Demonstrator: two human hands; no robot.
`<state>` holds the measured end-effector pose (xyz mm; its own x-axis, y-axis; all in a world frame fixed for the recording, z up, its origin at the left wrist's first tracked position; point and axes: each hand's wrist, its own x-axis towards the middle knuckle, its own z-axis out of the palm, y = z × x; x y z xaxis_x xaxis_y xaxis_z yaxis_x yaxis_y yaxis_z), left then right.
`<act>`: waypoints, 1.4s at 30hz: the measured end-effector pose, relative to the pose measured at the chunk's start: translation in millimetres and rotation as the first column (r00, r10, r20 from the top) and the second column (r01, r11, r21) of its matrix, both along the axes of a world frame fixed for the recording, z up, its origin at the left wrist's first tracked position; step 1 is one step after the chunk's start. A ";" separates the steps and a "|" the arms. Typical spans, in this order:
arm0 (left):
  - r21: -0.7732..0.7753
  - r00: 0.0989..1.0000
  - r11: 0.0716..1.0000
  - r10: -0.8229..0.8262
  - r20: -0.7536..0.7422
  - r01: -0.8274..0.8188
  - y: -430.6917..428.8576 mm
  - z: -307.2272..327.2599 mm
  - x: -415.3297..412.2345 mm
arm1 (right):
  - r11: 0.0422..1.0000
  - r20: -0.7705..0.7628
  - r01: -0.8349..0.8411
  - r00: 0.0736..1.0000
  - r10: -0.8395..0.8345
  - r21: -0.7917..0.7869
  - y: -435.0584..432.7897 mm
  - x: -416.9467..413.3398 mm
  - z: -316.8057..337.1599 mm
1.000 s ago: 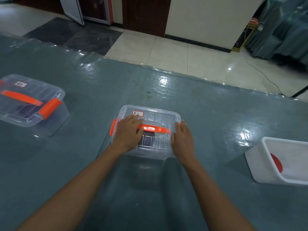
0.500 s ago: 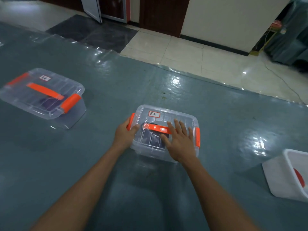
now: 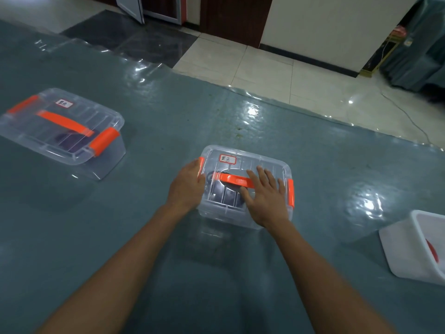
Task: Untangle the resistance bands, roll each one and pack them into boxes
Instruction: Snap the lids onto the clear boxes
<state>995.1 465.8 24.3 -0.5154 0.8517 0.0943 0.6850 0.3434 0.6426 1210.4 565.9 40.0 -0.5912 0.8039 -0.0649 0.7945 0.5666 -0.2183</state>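
A clear plastic box [image 3: 265, 163] with an orange handle [image 3: 228, 179], orange side clips and a white label stands closed at the middle of the table. A dark rolled band [image 3: 220, 192] shows through its lid. My left hand [image 3: 186, 186] grips the box's left end at the clip, thumb on the lid edge. My right hand [image 3: 265, 197] lies flat on the lid with straight fingers across the handle. A second closed clear box [image 3: 60, 114] with orange fittings sits far left, something dark inside it.
A white open tub [image 3: 407, 247] stands at the right edge with a red thing [image 3: 433, 252] inside. The grey-green table is covered in glossy clear film [image 3: 252, 112]. Tiled floor lies beyond the far edge.
My left hand slid from the lid top to the box's left end. My right hand moved from the right side onto the lid. Over the last half second both hands hardly moved.
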 end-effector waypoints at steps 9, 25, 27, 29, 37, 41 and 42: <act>-0.334 0.860 0.915 -0.350 -0.372 0.228 -9.0 13.0 38.1 | 0.998 0.082 -0.040 0.996 0.043 -0.043 -7.3 0.9 6.7; -0.390 0.740 0.800 -0.584 -0.333 0.455 -15.3 48.0 346.3 | 0.979 -0.150 0.188 0.969 -0.198 -0.075 -90.4 354.9 22.5; -0.381 0.711 0.760 -0.639 -0.294 0.526 -14.4 53.9 402.4 | 0.955 -0.160 0.276 0.944 -0.290 -0.106 -100.1 423.0 19.1; -0.373 0.674 0.714 -0.693 -0.256 0.593 -13.6 60.1 458.7 | 0.916 -0.129 0.374 0.911 -0.393 -0.145 -111.1 481.4 18.7; -0.336 0.552 0.570 -0.819 -0.156 0.750 -8.8 64.9 627.0 | 0.742 -0.118 0.611 0.744 -0.658 -0.276 -149.2 641.4 4.5; -0.335 0.526 0.525 -0.845 -0.096 0.783 7.1 48.6 672.8 | 0.690 -0.100 0.651 0.700 -0.707 -0.316 -145.9 681.8 -4.3; -0.331 0.524 0.516 -0.849 -0.072 0.790 13.5 43.4 682.7 | 0.684 -0.088 0.656 0.698 -0.711 -0.320 -140.9 690.5 -6.2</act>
